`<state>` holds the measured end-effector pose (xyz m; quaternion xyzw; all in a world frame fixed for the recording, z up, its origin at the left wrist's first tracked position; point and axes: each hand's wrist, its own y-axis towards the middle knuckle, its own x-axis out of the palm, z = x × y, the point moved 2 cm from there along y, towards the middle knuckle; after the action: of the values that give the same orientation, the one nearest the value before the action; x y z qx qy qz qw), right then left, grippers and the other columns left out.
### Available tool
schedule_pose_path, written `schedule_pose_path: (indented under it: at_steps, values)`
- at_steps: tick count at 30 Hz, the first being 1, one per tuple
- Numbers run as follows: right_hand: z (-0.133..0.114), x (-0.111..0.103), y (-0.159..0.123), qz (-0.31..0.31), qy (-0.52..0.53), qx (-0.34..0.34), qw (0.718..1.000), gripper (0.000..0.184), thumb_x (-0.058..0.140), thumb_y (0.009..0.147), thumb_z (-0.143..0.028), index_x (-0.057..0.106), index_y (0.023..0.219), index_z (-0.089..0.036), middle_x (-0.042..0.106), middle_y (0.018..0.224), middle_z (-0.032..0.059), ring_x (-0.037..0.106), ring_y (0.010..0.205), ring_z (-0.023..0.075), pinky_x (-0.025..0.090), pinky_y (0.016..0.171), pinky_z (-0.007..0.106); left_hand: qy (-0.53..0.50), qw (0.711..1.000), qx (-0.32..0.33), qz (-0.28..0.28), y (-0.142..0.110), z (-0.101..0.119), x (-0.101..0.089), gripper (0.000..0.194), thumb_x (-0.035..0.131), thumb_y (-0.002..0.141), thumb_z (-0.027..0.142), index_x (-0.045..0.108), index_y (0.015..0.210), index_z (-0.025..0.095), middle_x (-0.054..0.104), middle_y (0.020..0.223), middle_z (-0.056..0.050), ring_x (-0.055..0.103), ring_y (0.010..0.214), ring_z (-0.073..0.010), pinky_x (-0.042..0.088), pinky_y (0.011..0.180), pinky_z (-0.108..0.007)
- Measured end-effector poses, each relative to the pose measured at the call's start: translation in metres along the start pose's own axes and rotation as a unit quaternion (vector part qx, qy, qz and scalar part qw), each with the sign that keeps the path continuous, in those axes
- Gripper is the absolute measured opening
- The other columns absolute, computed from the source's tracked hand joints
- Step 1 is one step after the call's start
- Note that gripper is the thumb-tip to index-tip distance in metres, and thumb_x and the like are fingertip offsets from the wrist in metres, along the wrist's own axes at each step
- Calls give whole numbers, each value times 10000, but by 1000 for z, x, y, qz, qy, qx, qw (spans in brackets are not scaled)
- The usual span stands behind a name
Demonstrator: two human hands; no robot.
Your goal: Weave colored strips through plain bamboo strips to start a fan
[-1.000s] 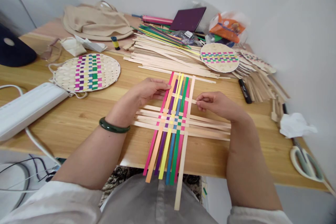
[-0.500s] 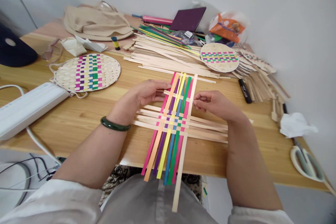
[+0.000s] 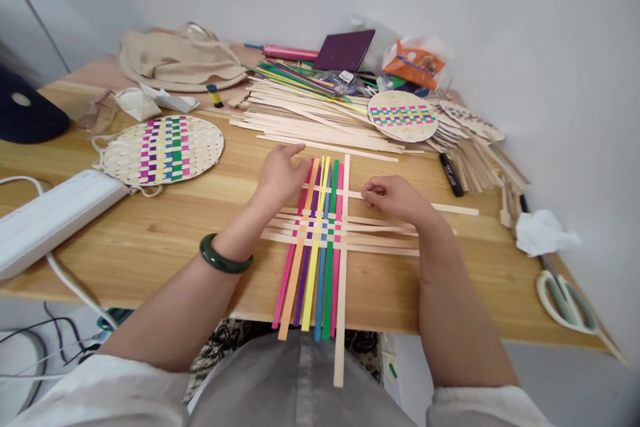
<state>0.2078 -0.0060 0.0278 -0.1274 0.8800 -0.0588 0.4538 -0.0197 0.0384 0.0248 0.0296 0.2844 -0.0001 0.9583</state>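
Note:
Pale and coloured flat strips lie woven in a cross on the table. The lengthwise strips are pink, orange, purple, yellow, blue, green and one pale strip (image 3: 341, 293). Several pale cross strips (image 3: 380, 239) pass through their middle. My right hand (image 3: 393, 199) is closed in a pinch on another pale strip (image 3: 355, 194), which crosses farther up; its far end shows beyond my right wrist. At the upper left ends of the coloured strips is my left hand (image 3: 283, 177), its index finger stretched out and thumb apart. Nothing shows in it; some fingers are hidden.
Behind lies a pile of pale strips (image 3: 310, 113). Round woven mats lie at left (image 3: 200, 147) and right (image 3: 403, 117). A black marker (image 3: 451, 175), scissors (image 3: 567, 303), crumpled tissue (image 3: 545, 233) and a white power strip (image 3: 60, 220) are also on the table.
My left hand has let go of the upper cross strip's left end and opened. That strip has slid right through the lengthwise strips, with my right hand on it. The view has shifted slightly.

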Motion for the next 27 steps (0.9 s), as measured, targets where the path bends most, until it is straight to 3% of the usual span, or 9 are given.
schedule_pose_path:
  at_steps: [2, 5, 8, 10, 14, 18, 21, 24, 27]
  values:
    - [2, 2, 2, 29, -66, 21, 997, 141, 538, 801, -241, 665, 825, -183, 717, 811, 42, 607, 715, 152, 427, 642, 248, 84, 993, 84, -19, -16, 17, -3, 406, 562, 876, 252, 660, 1244, 112, 649, 1295, -132, 619, 1188, -260, 462, 1066, -406]
    - [12, -5, 0, 35, -124, 44, 991, 174, 580, 786, -256, 690, 903, -188, 735, 914, 60, 621, 761, 163, 432, 655, 250, 168, 962, 167, -137, -56, 31, 6, 404, 547, 915, 274, 635, 1275, 113, 616, 1352, -138, 575, 1266, -256, 431, 1109, -389]
    - [26, -18, -4, 5, -128, 64, 990, 139, 582, 742, -207, 696, 819, -186, 740, 851, 50, 621, 727, 163, 435, 646, 251, 260, 932, 194, -160, -95, 20, 23, 688, 608, 899, 431, 446, 1443, 42, 349, 1562, -212, 253, 1487, -344, 248, 1216, -498]
    - [29, -23, -4, 4, -104, 53, 993, 141, 561, 722, -166, 692, 771, -182, 737, 801, 37, 617, 706, 157, 432, 638, 245, 300, 922, 186, -159, -110, 4, 34, 870, 587, 872, 586, 354, 1487, 17, 252, 1588, -243, 156, 1500, -386, 194, 1215, -565]
    - [16, -11, 3, 34, -59, -14, 998, 148, 527, 737, -164, 675, 742, -166, 706, 734, 24, 591, 673, 146, 416, 627, 241, 327, 907, 214, -159, -117, -20, 45, 1023, 521, 837, 717, 300, 1489, -40, 195, 1578, -303, 128, 1495, -399, 193, 1215, -551]
    - [-3, 14, 11, 43, -28, -81, 995, 178, 486, 781, -185, 662, 764, -164, 706, 777, 32, 585, 702, 144, 417, 656, 246, 332, 904, 233, -139, -117, -23, 45, 1012, 506, 847, 714, 296, 1492, -36, 194, 1576, -311, 136, 1495, -401, 214, 1207, -555]
    - [0, 13, 9, 50, -45, -60, 996, 163, 519, 778, -206, 668, 830, -167, 713, 822, 47, 592, 716, 151, 420, 659, 250, 335, 903, 237, -125, -120, -23, 46, 1005, 493, 851, 718, 300, 1493, -30, 199, 1579, -305, 138, 1499, -393, 212, 1209, -550]
    - [11, 2, 3, 19, -75, -10, 997, 154, 549, 722, -168, 667, 820, -173, 709, 796, 44, 587, 684, 153, 414, 622, 247, 338, 901, 241, -127, -122, -24, 46, 1005, 479, 852, 725, 305, 1491, -31, 191, 1584, -295, 135, 1500, -392, 214, 1210, -548]
    - [14, -4, 2, 20, -78, -18, 997, 161, 511, 694, -114, 651, 746, -175, 688, 724, 26, 566, 644, 142, 407, 612, 243, 336, 901, 245, -126, -122, -25, 46, 993, 466, 861, 722, 306, 1492, -28, 190, 1584, -296, 137, 1500, -394, 216, 1207, -555]
